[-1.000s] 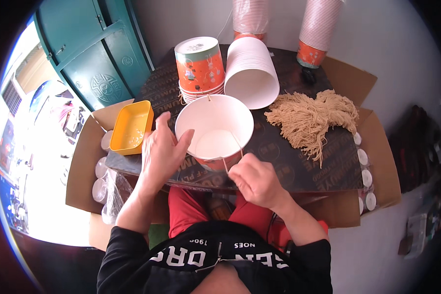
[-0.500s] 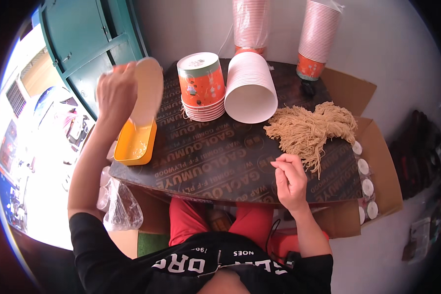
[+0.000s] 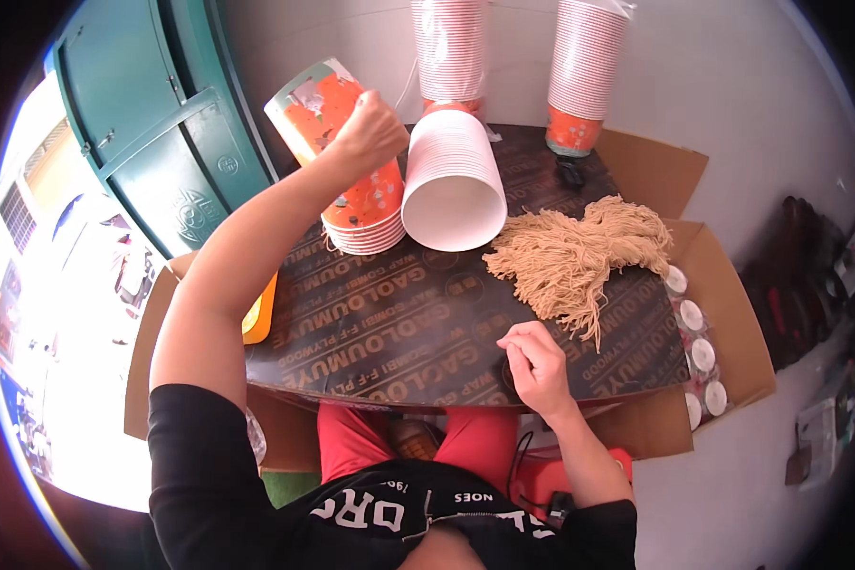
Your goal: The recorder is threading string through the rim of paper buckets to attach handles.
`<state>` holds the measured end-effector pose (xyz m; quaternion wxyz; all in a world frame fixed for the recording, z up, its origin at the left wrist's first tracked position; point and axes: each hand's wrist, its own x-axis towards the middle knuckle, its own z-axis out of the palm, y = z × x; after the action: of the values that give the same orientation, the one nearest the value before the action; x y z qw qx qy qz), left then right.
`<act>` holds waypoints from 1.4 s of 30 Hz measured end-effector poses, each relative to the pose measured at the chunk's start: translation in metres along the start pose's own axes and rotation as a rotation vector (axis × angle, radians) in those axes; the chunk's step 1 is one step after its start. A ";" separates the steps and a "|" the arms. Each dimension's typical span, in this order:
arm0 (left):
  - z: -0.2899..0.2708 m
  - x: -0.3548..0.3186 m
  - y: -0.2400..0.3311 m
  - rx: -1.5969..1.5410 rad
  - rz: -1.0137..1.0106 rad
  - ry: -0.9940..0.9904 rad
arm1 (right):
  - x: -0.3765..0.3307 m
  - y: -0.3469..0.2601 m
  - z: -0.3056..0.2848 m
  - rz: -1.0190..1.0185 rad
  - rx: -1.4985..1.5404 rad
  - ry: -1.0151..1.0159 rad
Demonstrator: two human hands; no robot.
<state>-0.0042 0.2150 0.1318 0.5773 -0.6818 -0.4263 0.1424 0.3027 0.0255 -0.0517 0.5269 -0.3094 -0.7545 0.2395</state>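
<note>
While a dark brown plywood board serves as the bench (image 3: 418, 332), resting across open cardboard boxes (image 3: 722, 313), the person sits with red-clad knees under its near edge. A pale wall stands behind, with two tall wrapped columns of cups (image 3: 579, 66) against it, and a teal metal door (image 3: 152, 142) fills the far left. Small white-lidded containers (image 3: 698, 351) line the box on the right, and an orange tray (image 3: 261, 309) shows at the bench's left edge.

On the bench lie a heap of tan string (image 3: 579, 256), a sideways stack of white paper bowls (image 3: 451, 180) with its open mouth toward the person, and an upright stack of orange printed bowls (image 3: 366, 214) just beside it.

The left hand (image 3: 375, 128) is raised over the orange stack, its grip closed on an orange printed bowl (image 3: 318, 109), tilted, with the bottom end pointing up and left. The right hand (image 3: 537, 366) rests near the bench's near edge, fingers curled close together below the string; whether they pinch anything cannot be told.

Half a second ago the left hand was out over the tray at the left, holding a white bowl up; now it has swung in to the orange stack. The right hand has drawn back from the string heap toward the near edge.
</note>
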 end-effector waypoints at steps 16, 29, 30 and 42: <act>-0.025 -0.015 -0.008 -0.420 -0.729 0.322 | 0.004 0.003 0.004 -0.064 -0.041 -0.055; 0.031 -0.052 0.015 -0.914 -0.362 -0.032 | 0.002 0.002 0.005 -0.053 -0.088 -0.091; 0.035 -0.059 0.011 -0.927 -0.368 -0.043 | 0.002 0.002 0.004 -0.051 -0.083 -0.095; 0.011 -0.091 0.023 -0.351 -0.503 0.057 | 0.007 0.005 0.006 0.048 -0.004 -0.131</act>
<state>-0.0566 0.1551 0.0806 0.4796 -0.6478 -0.5834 -0.0998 0.2966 0.0337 -0.0528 0.4700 -0.3123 -0.7802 0.2700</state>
